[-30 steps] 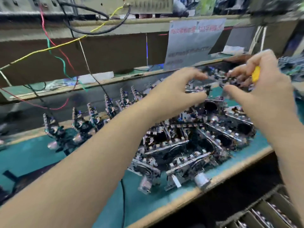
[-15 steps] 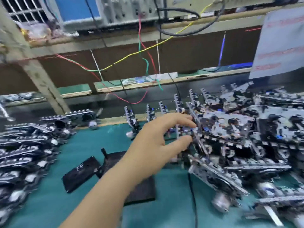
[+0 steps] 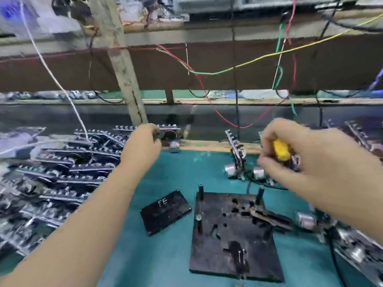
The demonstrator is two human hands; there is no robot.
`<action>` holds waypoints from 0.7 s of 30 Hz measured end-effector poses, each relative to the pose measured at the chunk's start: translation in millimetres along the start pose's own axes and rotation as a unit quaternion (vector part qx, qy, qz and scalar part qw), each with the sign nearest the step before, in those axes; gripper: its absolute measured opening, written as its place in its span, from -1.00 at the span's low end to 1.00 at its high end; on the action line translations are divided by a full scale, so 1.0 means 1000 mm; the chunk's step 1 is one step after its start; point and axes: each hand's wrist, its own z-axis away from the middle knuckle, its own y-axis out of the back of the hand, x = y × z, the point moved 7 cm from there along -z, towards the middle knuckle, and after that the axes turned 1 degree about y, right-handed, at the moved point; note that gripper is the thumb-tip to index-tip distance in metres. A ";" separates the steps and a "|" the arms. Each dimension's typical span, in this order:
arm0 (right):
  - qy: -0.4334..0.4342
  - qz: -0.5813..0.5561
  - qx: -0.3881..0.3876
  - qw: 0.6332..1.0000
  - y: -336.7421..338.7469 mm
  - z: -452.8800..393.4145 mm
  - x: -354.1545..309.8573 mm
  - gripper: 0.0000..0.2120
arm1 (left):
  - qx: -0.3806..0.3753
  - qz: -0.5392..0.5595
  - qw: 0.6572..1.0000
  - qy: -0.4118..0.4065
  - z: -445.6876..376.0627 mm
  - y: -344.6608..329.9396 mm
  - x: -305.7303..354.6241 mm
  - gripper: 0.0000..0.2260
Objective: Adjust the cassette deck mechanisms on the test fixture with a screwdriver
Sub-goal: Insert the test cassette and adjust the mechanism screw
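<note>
On the teal bench (image 3: 178,175) the test fixture (image 3: 232,235) sits bare; left hand (image 3: 143,143) seemingly pinches a stacked mechanism (image 3: 167,131), right hand (image 3: 306,160) clenches the yellow screwdriver (image 3: 280,150), ready for adjusting.

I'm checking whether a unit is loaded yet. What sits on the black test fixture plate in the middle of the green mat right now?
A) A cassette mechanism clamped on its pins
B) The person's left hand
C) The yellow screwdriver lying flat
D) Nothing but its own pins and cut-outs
D: the black fixture plate shows only bare pins and holes; the yellow screwdriver is in the right hand, and the left hand reaches toward the stacked mechanisms.
</note>
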 end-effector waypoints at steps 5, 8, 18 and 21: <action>0.062 -0.114 -0.060 0.990 -0.079 -0.100 -0.065 -0.80 | 0.018 -0.047 0.999 0.002 -0.039 -0.011 -0.007 -0.52; 0.023 -0.147 -0.062 0.987 -0.115 -0.151 -0.067 -0.79 | 0.022 -0.102 0.994 -0.012 -0.049 -0.019 -0.009 -0.48; -0.013 -0.082 -0.074 0.994 -0.168 -0.194 -0.057 -0.68 | 0.044 -0.046 0.984 -0.164 -0.021 -0.011 0.019 -0.78; -0.006 -0.143 -0.062 0.988 -0.143 -0.174 -0.050 -0.65 | 0.054 -0.030 0.973 -0.220 0.001 0.008 0.036 -0.80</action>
